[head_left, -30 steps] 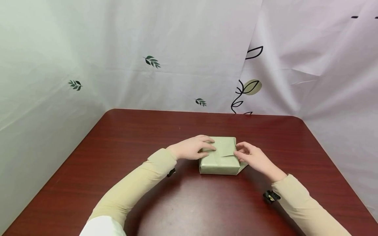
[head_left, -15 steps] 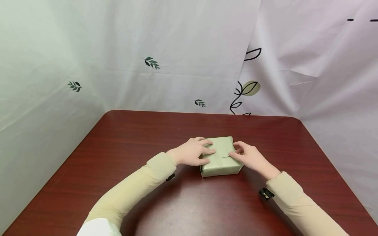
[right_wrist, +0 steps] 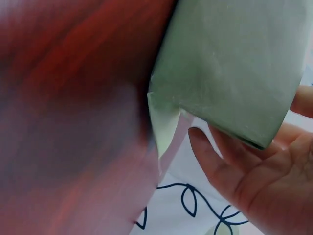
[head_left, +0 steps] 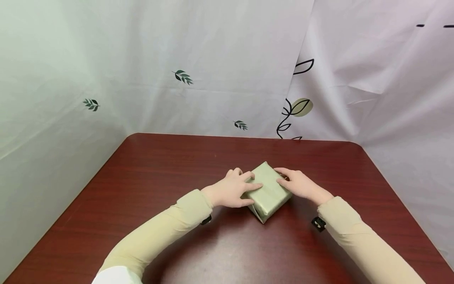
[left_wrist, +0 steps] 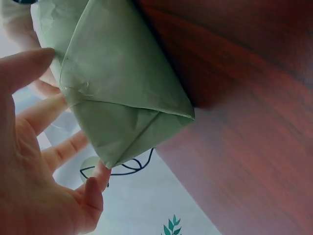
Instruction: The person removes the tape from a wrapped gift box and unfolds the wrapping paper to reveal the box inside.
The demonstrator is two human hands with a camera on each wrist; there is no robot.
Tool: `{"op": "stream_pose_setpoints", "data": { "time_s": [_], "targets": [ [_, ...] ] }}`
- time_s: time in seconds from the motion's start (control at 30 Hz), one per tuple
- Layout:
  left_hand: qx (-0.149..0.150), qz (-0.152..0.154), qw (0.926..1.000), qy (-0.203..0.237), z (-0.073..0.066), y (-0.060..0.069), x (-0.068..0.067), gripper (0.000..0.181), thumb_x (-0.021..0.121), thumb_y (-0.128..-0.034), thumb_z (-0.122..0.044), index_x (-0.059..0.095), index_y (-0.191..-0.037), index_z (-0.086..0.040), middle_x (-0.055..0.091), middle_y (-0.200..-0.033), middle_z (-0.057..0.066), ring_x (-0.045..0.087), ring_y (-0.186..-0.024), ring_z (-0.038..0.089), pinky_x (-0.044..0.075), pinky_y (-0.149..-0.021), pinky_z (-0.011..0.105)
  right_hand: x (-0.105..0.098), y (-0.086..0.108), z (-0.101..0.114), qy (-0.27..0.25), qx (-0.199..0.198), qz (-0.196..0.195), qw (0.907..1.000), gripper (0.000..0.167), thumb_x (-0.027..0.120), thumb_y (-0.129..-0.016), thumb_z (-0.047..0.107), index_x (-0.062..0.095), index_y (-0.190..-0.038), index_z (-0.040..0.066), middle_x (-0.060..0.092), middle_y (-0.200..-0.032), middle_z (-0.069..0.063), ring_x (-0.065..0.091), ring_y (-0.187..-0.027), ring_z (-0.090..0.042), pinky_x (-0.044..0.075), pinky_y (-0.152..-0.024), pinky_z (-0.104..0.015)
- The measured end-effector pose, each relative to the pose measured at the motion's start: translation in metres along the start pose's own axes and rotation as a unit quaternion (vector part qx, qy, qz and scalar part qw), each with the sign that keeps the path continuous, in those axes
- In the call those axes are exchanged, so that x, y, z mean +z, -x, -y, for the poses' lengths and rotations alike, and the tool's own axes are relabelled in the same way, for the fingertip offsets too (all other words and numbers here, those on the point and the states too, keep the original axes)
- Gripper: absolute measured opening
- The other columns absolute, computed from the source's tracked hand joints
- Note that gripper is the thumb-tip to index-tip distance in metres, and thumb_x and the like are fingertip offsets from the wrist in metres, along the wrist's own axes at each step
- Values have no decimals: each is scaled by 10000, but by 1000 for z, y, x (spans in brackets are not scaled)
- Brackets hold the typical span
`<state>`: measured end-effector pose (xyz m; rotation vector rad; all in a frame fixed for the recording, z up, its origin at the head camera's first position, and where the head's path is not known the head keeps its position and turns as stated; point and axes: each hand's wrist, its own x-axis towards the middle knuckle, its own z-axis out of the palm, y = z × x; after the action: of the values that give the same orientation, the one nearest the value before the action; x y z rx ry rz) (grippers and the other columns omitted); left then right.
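A box wrapped in pale green paper (head_left: 268,190) sits askew on the table, one corner toward me. My left hand (head_left: 232,189) rests on its left side with spread, mostly straight fingers, some of them on the top face. In the left wrist view, the box's end shows folded paper flaps (left_wrist: 132,122) beside those fingers. My right hand (head_left: 301,184) holds the right edge, thumb on top and fingers down the far side, partly hidden. A paper flap (right_wrist: 164,120) sticks out loose at the box's lower edge in the right wrist view.
The dark red wooden table (head_left: 213,244) has rounded far corners. White cloth with leaf prints (head_left: 213,79) hangs behind it and along both sides. Black devices are strapped to the left wrist (head_left: 206,220) and the right wrist (head_left: 318,224).
The wrapped box has turned on the table, from square-on to corner-first. Both hands moved with it. The right hand's thumb has left the raised paper edge and lies on the top face.
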<state>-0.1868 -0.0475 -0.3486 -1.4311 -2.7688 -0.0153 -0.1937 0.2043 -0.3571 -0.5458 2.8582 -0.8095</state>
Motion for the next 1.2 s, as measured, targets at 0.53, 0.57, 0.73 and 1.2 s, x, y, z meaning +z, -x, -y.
{"op": "stream_pose_setpoints", "data": {
  "time_s": [0.53,0.57,0.73,1.2],
  "targets": [
    [496,178,9986,-47,-25,7,-8,451,571,-907,-457,566,-1312,-257,507,-1217,41,460,-854,193,413,-767,288,-14,-29,-19,-973,-153,1242,9874,467,519,-958,195,432,-1385,27,547,-1264,-184,522,-1154,-305,442,-905,-395],
    [498,205,9985,-35,-26,5,-9,447,565,-910,-462,572,-1305,-254,519,-1203,36,477,-861,190,422,-768,288,-14,-30,-19,-993,-151,1294,9865,480,521,-956,198,421,-1390,17,537,-1277,-196,518,-1162,-314,449,-901,-395],
    [85,260,9987,424,-23,-8,-15,485,563,-915,-442,556,-1317,-172,558,-1209,45,531,-1025,212,449,-888,331,-18,-37,-18,-1081,-66,1496,9828,524,525,-952,199,376,-1410,-5,491,-1325,-246,515,-1175,-350,473,-891,-410],
    [-436,483,9921,1074,-7,-60,-7,882,682,-756,-602,402,-1383,-49,464,-1358,98,402,-1263,250,348,-1066,306,-15,-37,-23,-1303,-203,1372,9817,526,541,-938,173,377,-1403,-9,550,-1254,-232,531,-1148,-318,446,-902,-377]
  ]
}}
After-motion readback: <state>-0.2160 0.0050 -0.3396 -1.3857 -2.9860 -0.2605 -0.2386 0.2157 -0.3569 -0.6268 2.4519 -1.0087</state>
